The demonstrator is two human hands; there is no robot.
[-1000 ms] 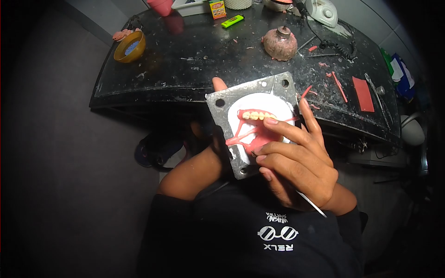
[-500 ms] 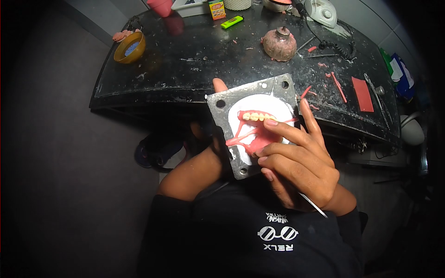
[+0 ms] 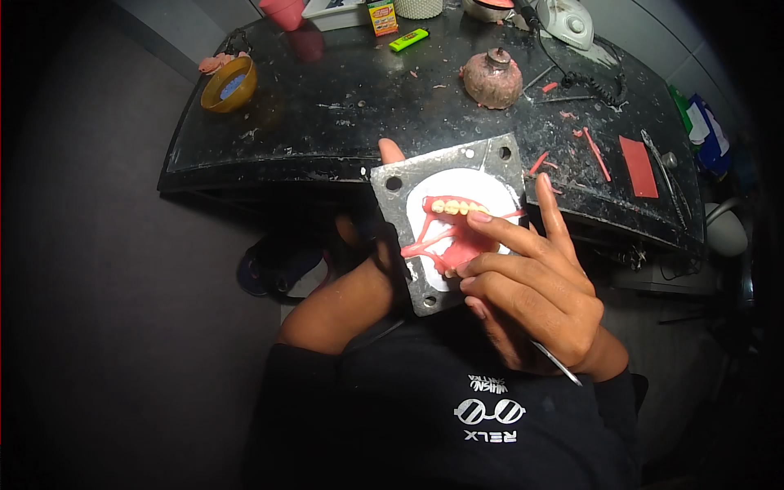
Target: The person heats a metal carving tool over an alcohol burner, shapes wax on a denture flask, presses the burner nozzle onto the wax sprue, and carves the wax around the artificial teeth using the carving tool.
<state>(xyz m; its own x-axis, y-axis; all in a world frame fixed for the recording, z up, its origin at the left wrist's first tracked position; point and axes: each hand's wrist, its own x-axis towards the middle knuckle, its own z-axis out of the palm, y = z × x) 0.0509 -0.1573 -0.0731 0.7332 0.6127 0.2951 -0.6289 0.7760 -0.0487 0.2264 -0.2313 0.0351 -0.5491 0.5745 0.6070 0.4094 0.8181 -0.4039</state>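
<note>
A square grey metal plate (image 3: 389, 202) with corner holes is tilted up in front of my chest. White plaster (image 3: 420, 184) fills its middle, bearing pink wax (image 3: 467, 238) strands and a row of yellowish teeth (image 3: 451, 207). My left hand (image 3: 391, 152) holds the plate from behind; one fingertip shows over its upper edge and the rest is hidden. My right hand (image 3: 543, 282) lies over the plate's lower right, its index fingertip at the teeth and other fingertips on the wax. A thin metal tool (image 3: 557, 364) is held in it, its end sticking out below the palm.
The black table (image 3: 327, 122) holds a yellow bowl (image 3: 229, 85) at left, a wax-covered burner (image 3: 492, 79), a green lighter (image 3: 409, 39) and a small box (image 3: 382, 18). At right lie a pink wax sheet (image 3: 639, 167), wax strips (image 3: 597, 153) and a metal tool (image 3: 665, 170).
The plate and my right hand have shifted slightly right and down together. My right index fingertip remains at the teeth, and the tool's end has moved a little right.
</note>
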